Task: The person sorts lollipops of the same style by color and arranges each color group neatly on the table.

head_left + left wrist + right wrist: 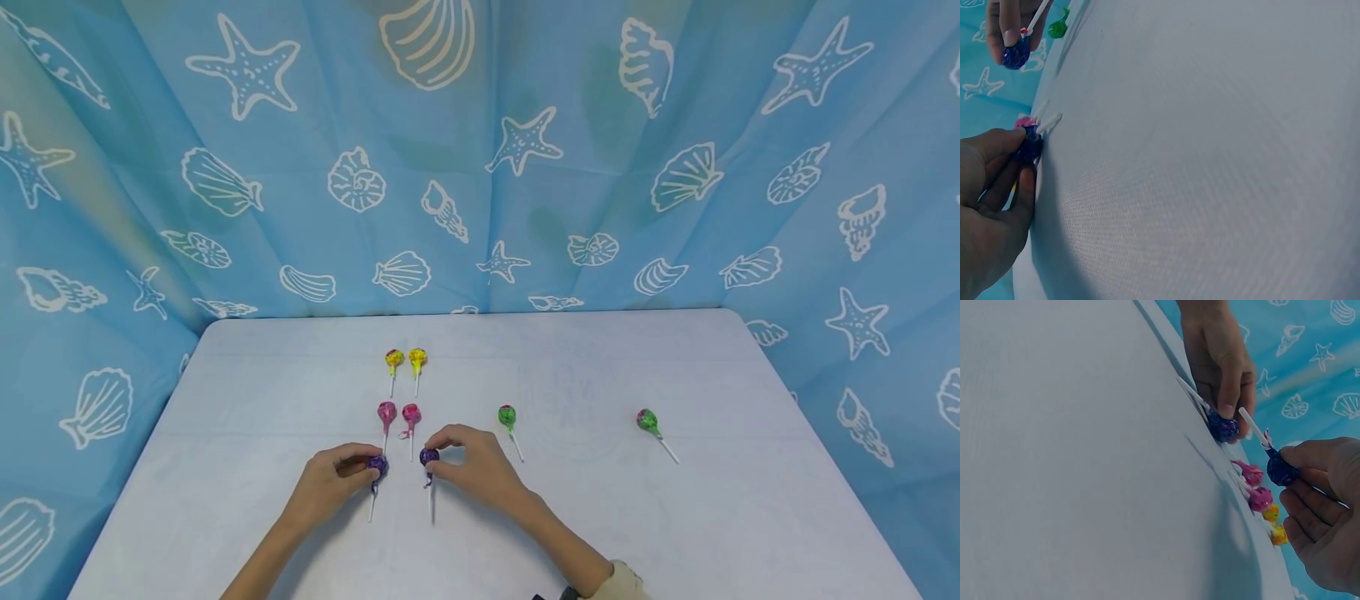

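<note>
My left hand point(328, 486) pinches the head of a purple-wrapped lollipop point(378, 466), its white stick pointing toward me. A second purple lollipop point(429, 456) is pinched between the thumb and fingers of my right hand point(480, 471); in the right wrist view this lollipop point(1282, 467) appears lifted off the cloth. Just beyond the hands lie two pink lollipops, one on the left point(386, 412) and one on the right point(411, 414), side by side with sticks toward me.
Behind the pink pair lie two yellow lollipops, a left one point(394, 359) and a right one point(417, 358). One green lollipop point(507, 417) lies right of my right hand, another green lollipop point(648, 422) farther right. A blue shell-patterned curtain point(450, 167) borders the white table point(600, 358).
</note>
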`<state>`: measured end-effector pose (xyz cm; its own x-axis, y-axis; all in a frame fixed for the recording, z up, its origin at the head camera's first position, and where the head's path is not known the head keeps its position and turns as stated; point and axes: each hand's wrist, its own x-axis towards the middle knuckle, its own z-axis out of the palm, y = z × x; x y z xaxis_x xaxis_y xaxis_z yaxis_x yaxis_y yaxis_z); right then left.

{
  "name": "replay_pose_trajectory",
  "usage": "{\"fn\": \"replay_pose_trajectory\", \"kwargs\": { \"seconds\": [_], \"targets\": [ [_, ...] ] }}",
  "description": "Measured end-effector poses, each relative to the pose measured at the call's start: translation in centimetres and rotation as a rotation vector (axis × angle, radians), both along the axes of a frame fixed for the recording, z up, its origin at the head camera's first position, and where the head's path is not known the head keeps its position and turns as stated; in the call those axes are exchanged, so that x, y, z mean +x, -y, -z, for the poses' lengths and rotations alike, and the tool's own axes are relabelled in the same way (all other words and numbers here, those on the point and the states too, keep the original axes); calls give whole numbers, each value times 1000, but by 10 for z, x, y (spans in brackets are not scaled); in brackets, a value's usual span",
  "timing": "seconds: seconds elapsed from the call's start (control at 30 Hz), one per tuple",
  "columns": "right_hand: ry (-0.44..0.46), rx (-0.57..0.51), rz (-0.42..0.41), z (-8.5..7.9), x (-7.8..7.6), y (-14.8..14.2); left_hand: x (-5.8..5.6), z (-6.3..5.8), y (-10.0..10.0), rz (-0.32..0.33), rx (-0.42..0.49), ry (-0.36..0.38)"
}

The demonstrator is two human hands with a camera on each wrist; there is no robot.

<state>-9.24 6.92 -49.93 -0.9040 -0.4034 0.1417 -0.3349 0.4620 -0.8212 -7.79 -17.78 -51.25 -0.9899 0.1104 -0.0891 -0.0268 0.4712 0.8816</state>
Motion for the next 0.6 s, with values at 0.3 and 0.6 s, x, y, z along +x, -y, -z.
{"fn": "replay_pose_trajectory", "kwargs": {
  "seconds": [0.3, 0.6],
  "targets": [
    [33, -17, -7, 9, -2, 14, -1, -1, 0, 0, -7, 33],
    [73, -37, -35, 18, -2, 24, 0, -4, 0, 13, 7, 30]
  ]
}}
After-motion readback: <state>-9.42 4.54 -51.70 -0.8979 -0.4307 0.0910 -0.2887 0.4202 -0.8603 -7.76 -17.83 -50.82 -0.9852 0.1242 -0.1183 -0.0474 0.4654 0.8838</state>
